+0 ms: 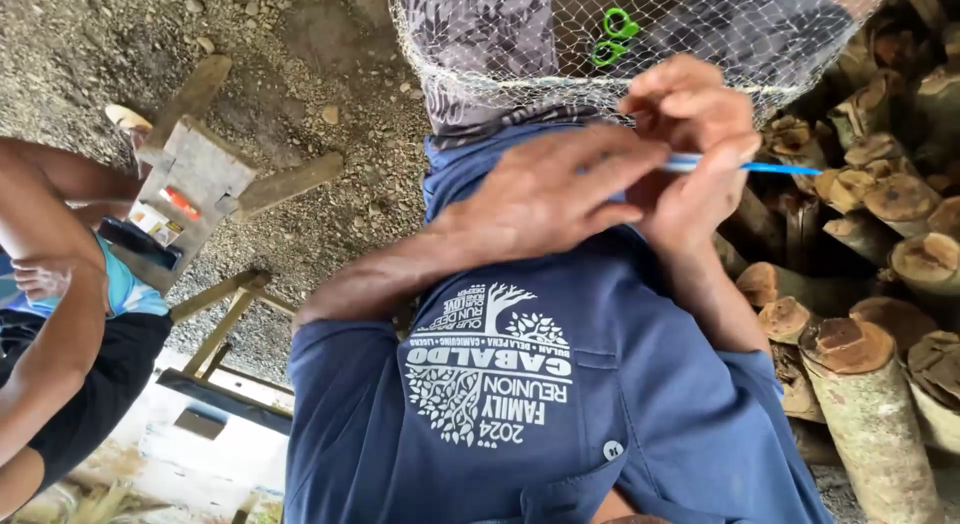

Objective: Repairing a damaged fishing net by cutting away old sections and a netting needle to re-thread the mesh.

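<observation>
A white mesh net (500, 44) hangs across the top of the view, over grey patterned cloth. My right hand (700, 149) is closed around a thin blue stick (780, 168) just below the net's lower edge, and the stick's tip points right. My left hand (545, 189) lies flat over my blue shirt (520, 404), fingers stretched out, with the fingertips touching the stick beside my right hand. Its thumb is hidden. Green-handled scissors (615, 36) show through the net above both hands.
Cut logs (860, 364) are stacked along the right side. A small wooden stool (195, 179) with small items on it stands on gravel at the left. Another person's arm (50, 284) and teal top are at the left edge.
</observation>
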